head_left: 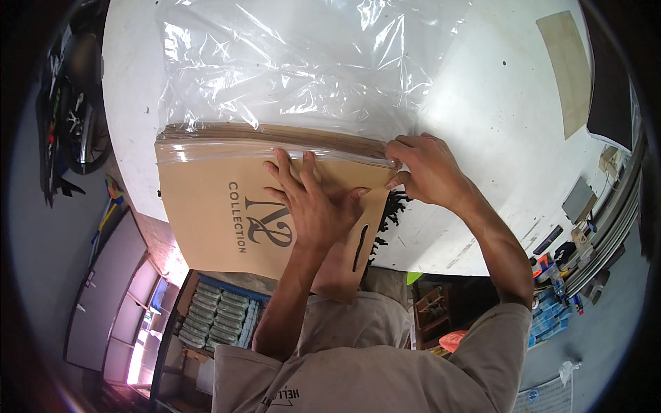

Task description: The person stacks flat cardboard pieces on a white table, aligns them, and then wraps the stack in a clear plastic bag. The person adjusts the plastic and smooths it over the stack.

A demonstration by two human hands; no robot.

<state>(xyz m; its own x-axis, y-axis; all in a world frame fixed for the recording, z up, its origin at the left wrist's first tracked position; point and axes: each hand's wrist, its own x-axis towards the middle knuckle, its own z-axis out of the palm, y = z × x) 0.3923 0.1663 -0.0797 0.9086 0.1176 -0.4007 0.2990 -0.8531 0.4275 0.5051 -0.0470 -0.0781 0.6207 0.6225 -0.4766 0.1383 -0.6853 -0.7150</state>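
Observation:
A stack of brown paper bags (200, 199) with dark print lies on the white table, its far end inside a clear plastic bag (296, 69). The plastic's near edge crosses the top bag as a shiny strip. My left hand (313, 206) lies on the top bag, fingers spread, their tips at that strip. At the stack's far right corner my right hand (423, 165) pinches the plastic bag's edge between thumb and fingers. Black cord handles (391, 213) fringe the stack's right side, next to a handle slot. The stack's near right part overhangs the table edge towards my body.
The white table (496, 124) curves around the stack. A beige sheet (566, 72) lies at its far right, beside a dark panel (613, 76). Small tools and boxes crowd the right edge. Below left stands a crate with several wrapped packs (220, 313); a bicycle (82, 131) is at far left.

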